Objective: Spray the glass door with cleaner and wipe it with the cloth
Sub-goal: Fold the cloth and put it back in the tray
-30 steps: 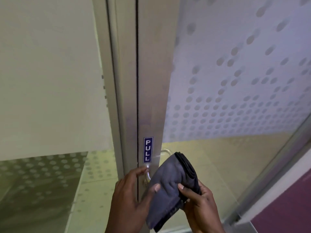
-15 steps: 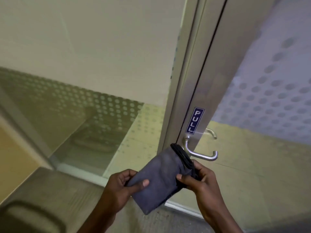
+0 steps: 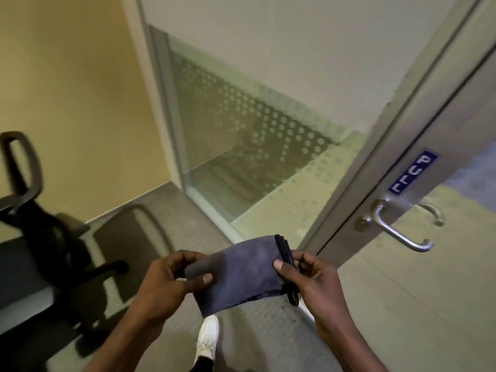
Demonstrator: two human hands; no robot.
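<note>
A folded grey-blue cloth (image 3: 241, 272) is stretched flat between both hands, low in the middle of the view. My left hand (image 3: 171, 280) pinches its left end and my right hand (image 3: 311, 275) pinches the dark-edged right end. The glass door (image 3: 418, 277) stands to the right, with a metal frame, a blue PULL sticker (image 3: 414, 171) and a curved steel handle (image 3: 394, 226). The hands are in front of the door, apart from it. No spray bottle is in view.
A fixed glass panel (image 3: 241, 130) with a frosted dot pattern fills the middle, left of the door frame. A black office chair (image 3: 40, 224) stands at the left by a yellow wall. My white shoe (image 3: 206, 336) shows on the grey floor below the cloth.
The view has swung left and down, so the door moved to the right and the chair and floor came into view. The hands now spread the cloth out flat between them.
</note>
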